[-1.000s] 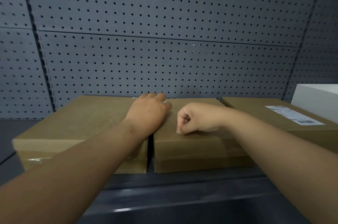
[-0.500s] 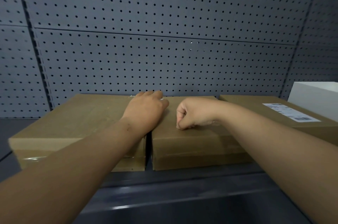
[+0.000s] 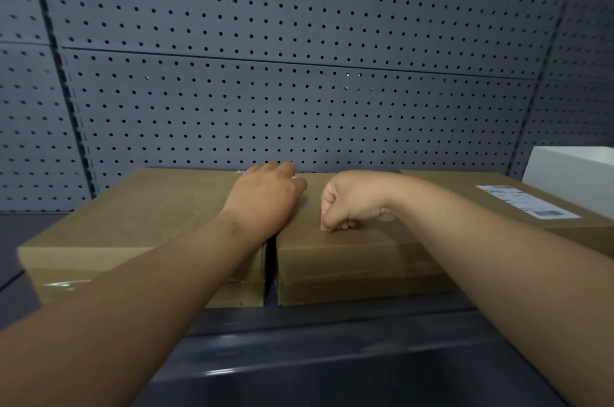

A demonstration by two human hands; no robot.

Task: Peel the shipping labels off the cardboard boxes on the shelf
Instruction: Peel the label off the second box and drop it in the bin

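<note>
Three brown cardboard boxes sit side by side on the shelf. My left hand (image 3: pixel 265 197) lies over the far inner corner of the left box (image 3: pixel 139 207), its fingers reaching the back edge, where a small white scrap (image 3: pixel 294 177) shows; the fingertips are hidden. My right hand (image 3: pixel 349 202) is curled into a fist with its knuckles down on top of the middle box (image 3: pixel 349 260), and nothing shows inside it. The right box (image 3: pixel 465 187) carries a white shipping label (image 3: pixel 526 202), stuck flat, with no hand on it.
A grey pegboard wall (image 3: pixel 299 107) stands right behind the boxes. A white box (image 3: pixel 571 177) sits at the far right beside the labelled box. The dark shelf lip (image 3: pixel 299 356) runs in front of the boxes.
Both hands stay where they were on the boxes. Only the view has shifted slightly.
</note>
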